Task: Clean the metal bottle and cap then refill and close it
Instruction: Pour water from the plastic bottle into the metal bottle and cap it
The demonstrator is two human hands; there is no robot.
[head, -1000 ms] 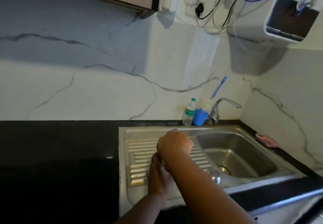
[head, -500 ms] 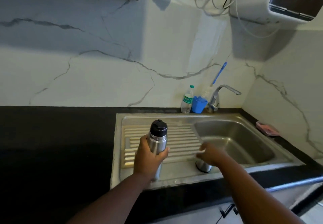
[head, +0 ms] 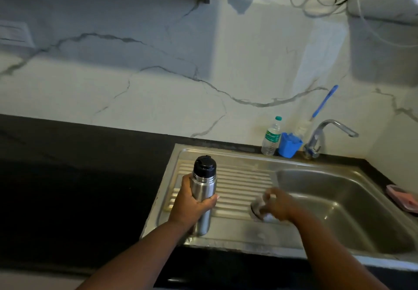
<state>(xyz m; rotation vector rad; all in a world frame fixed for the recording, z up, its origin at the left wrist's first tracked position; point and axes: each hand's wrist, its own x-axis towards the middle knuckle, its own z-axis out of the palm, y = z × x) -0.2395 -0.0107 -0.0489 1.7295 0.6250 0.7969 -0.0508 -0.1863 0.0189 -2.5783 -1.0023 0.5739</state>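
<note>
The left hand (head: pixel 192 201) is wrapped around the middle of the tall cylindrical stainless-steel bottle (head: pixel 203 195), thumb on the near side, holding it upright over the ribbed steel drainboard (head: pixel 239 183); its base appears to rest on the steel just below the grip. Above the fingers sits the black plastic inner stopper (head: pixel 204 165), not yet removed. To the right of that grip, the right hand (head: pixel 277 204) curls over the round steel outer cap (head: pixel 256 208) on the drainboard; motion blur hides whether it truly grasps it. The step in hand looks like parting cap from bottle before washing. It would go best with the bottle kept vertical and steady while the stopper is unscrewed, and with both pieces taken to the sink basin (head: pixel 339 210) under the curved chrome tap (head: pixel 325 131), beyond the right hand.
</note>
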